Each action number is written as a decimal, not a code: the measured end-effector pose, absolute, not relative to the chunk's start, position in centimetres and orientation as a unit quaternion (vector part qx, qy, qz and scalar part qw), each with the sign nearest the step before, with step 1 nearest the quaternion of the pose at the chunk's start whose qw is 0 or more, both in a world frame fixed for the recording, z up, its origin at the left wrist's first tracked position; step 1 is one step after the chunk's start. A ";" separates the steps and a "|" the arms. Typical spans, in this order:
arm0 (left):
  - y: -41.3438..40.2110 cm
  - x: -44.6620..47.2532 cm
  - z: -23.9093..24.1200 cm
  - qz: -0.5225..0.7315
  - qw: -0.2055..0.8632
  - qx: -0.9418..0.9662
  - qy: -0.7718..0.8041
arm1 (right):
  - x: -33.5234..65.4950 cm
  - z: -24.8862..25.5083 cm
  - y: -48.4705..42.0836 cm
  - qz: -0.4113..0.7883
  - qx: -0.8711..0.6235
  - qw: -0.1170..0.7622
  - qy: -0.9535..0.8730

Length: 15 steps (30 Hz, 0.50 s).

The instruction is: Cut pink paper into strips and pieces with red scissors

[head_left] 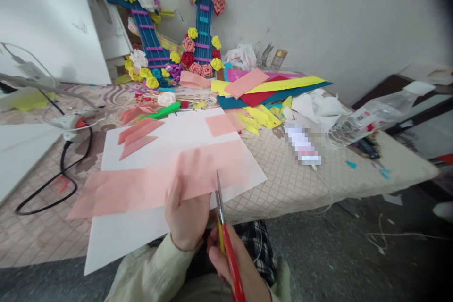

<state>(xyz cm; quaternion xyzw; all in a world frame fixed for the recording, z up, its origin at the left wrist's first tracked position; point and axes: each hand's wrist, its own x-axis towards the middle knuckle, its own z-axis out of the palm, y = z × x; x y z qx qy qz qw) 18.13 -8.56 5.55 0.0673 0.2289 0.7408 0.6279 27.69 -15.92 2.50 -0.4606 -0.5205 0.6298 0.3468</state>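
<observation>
Two hands meet the pink paper strip point(155, 184): left hand point(187, 219) pinching its near edge, right hand point(235, 264) gripping scissors point(222, 226) just right, blades crossing the strip's long axis.

A salmon-pink paper strip point(155, 184) lies over a white sheet point(123, 231). The scissors point(228, 245) have red and yellow handles. The counter point(293, 174) wears a beige diamond-patterned cloth. Behind stand blue paper frames point(203, 23) with yellow, pink and red paper roses.

White sheet point(198, 137) mostly bare – paper scraps point(262, 118) (and bottle point(368, 118)) crowd right
</observation>
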 end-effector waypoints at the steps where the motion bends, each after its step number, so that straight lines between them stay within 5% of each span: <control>1: -8.5 18.1 5.6 0.741 0.628 0.063 0.229 | 27.6 2.2 -16.0 0.628 -0.458 0.355 -0.520; 15: -8.6 18.0 5.5 0.732 0.636 0.070 0.233 | 27.4 1.2 -16.3 0.629 -0.472 0.365 -0.498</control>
